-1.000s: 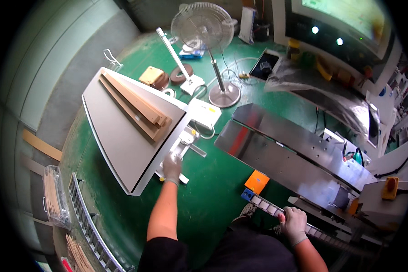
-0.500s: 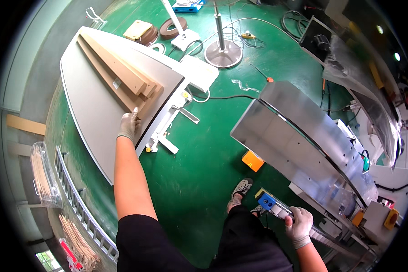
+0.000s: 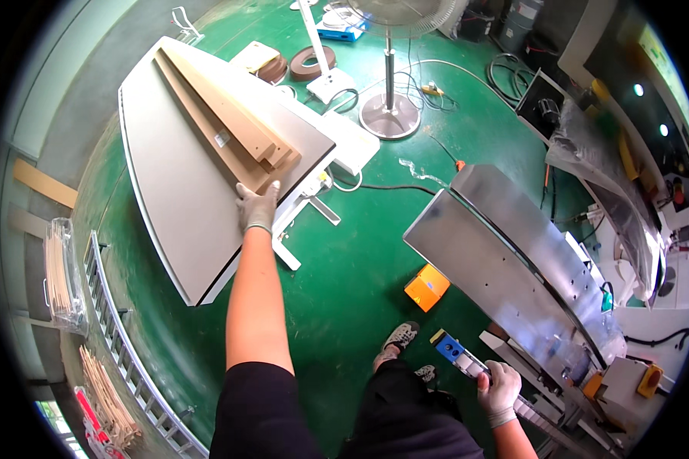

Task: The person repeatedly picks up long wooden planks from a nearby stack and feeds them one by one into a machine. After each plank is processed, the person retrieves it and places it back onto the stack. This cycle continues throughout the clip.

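My left hand [image 3: 258,208], in a pale glove, reaches out with its fingers spread and touches the near end of a small stack of long brown boards [image 3: 218,115]. The boards lie lengthwise on a grey tabletop [image 3: 184,206] to the left, and a small white label shows on one of them. At the lower right, my right hand [image 3: 501,389], gloved with bare fingertips, is closed over a roller rail [image 3: 473,366] that has a blue end block [image 3: 449,349]. The underside of its grip is hidden.
A metal-topped machine [image 3: 497,252] stands to the right, with an orange box [image 3: 427,288] on the floor beside it. A pedestal fan [image 3: 390,115], cables and brown tape rolls [image 3: 311,63] are farther off. Along the left lie a ladder [image 3: 122,329] and bundled wooden strips [image 3: 107,398].
My view has shifted, so the tabletop sits farther right. My left hand has spread its fingers at the boards' near end. The right hand stays on the rail.
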Demonstrator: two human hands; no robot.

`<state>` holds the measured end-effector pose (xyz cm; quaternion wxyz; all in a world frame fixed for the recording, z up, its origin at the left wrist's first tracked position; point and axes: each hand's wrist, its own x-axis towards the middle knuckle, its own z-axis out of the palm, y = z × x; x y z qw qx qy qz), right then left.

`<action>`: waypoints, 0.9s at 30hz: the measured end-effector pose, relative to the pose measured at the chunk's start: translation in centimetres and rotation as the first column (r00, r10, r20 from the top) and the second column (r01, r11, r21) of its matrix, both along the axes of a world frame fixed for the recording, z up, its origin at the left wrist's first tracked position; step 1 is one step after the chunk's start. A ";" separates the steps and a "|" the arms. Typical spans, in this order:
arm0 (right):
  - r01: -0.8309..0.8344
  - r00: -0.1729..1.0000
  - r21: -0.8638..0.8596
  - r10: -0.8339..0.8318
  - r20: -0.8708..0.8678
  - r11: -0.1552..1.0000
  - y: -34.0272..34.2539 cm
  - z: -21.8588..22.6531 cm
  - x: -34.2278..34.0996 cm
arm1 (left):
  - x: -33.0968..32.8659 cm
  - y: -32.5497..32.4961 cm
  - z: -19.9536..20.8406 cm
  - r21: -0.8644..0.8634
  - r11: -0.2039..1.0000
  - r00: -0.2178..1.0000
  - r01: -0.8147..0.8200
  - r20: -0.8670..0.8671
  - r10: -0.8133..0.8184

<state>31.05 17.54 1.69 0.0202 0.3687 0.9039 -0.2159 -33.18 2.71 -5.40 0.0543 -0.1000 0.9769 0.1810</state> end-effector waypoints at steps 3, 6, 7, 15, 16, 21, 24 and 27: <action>0.003 1.000 -0.012 -0.004 -0.008 1.000 0.0 -0.1 0.7 | 1.9 -1.1 1.0 0.059 0.998 0.998 0.012 0.056 -0.016; 0.025 0.998 0.014 -0.024 -0.057 1.000 -0.2 -0.4 0.8 | 1.2 -4.0 -1.5 0.323 0.939 0.993 0.119 -0.014 -0.121; 0.037 0.995 0.045 -0.032 -0.092 0.998 -0.2 -0.6 0.9 | 0.7 -5.0 -2.6 0.419 0.895 0.987 0.151 -0.017 -0.159; 0.098 0.984 0.104 -0.081 -0.160 0.990 -0.3 -0.5 1.2 | 3.8 -4.8 -4.1 0.021 0.838 0.812 0.545 0.237 -0.534; 0.111 0.984 0.120 -0.092 -0.156 0.987 -0.4 -0.6 1.1 | 4.2 -4.8 -4.0 0.045 0.849 0.814 0.527 0.260 -0.519; 0.196 0.974 0.164 -0.172 -0.150 0.967 -1.0 -0.4 0.2 | 3.0 -4.9 2.5 -0.004 0.591 0.531 0.807 0.442 -0.723; 0.288 0.944 0.195 -0.244 -0.222 0.938 -1.3 -1.5 -0.3 | 0.0 -5.8 6.7 0.029 0.329 0.296 0.944 0.367 -0.882; 0.393 0.914 0.247 -0.347 -0.209 0.886 -2.1 -2.5 -2.5 | -5.3 -3.9 9.9 -0.030 0.139 0.143 0.990 0.216 -0.966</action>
